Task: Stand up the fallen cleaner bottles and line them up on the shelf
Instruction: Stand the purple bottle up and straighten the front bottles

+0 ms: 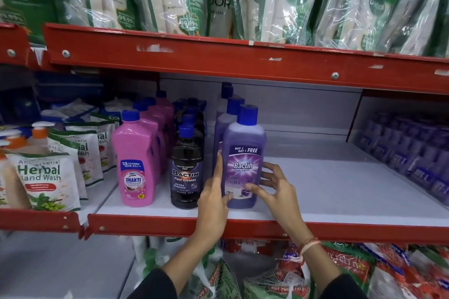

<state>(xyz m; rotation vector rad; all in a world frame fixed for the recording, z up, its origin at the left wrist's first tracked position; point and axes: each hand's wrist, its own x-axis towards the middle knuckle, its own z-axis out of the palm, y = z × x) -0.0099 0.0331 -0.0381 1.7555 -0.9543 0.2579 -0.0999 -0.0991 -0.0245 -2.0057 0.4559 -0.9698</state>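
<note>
Dettol pouches above | herbal hand wash pouches left | netted packs below

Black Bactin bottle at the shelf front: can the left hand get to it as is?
Probably yes. The left hand rests on the purple bottle right beside the black bottle, with nothing between them and open shelf edge in front.

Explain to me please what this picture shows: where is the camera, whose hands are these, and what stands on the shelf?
There is no machine here. A person wears one camera on the head, looking forward and down, so you see their own two arms reaching out.

The white shelf with a red front edge carries three rows of upright cleaner bottles: pink bottles, black bottles and purple bottles.

Both hands are at the front purple bottle, which stands upright. The left hand touches its left side with a raised finger; the right hand has its fingers spread on its right side and label. The bottle is not lifted.
</note>
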